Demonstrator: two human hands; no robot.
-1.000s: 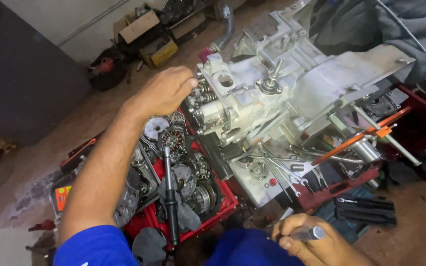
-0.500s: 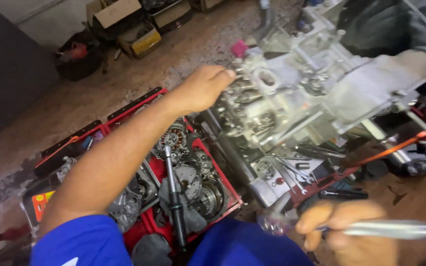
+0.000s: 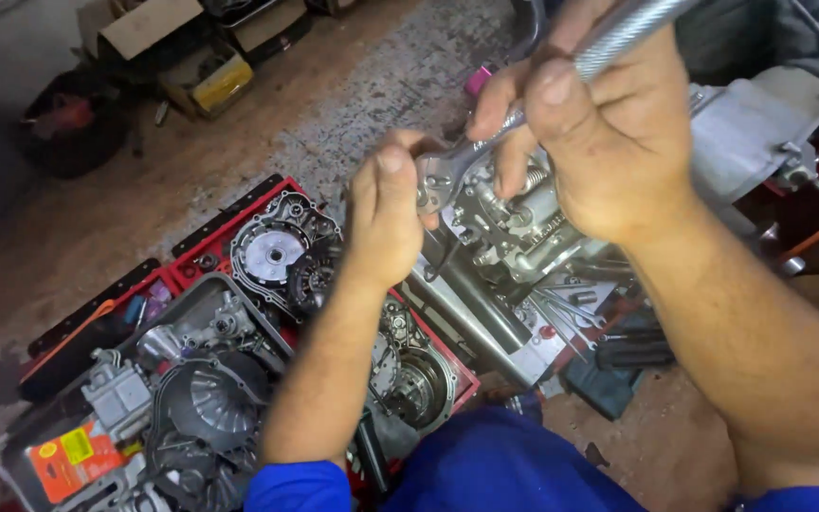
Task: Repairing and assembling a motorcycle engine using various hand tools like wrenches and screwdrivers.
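Head view: right hand (image 3: 618,133) clenched round a knurled steel ratchet handle (image 3: 632,28), long axis running up-right out of frame, head down-left on the cast grey engine block (image 3: 514,223). Left hand (image 3: 386,213), nearer the ratchet head (image 3: 447,171), pinches it directly above the block; red parts tray (image 3: 191,251) lower left.

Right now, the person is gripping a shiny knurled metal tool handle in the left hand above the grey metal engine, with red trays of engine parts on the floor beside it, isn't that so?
Not quite: the head view shows the shiny knurled metal tool handle gripped in the right hand, not the left hand, which rests on the grey metal engine. The red trays of engine parts do lie beside it.
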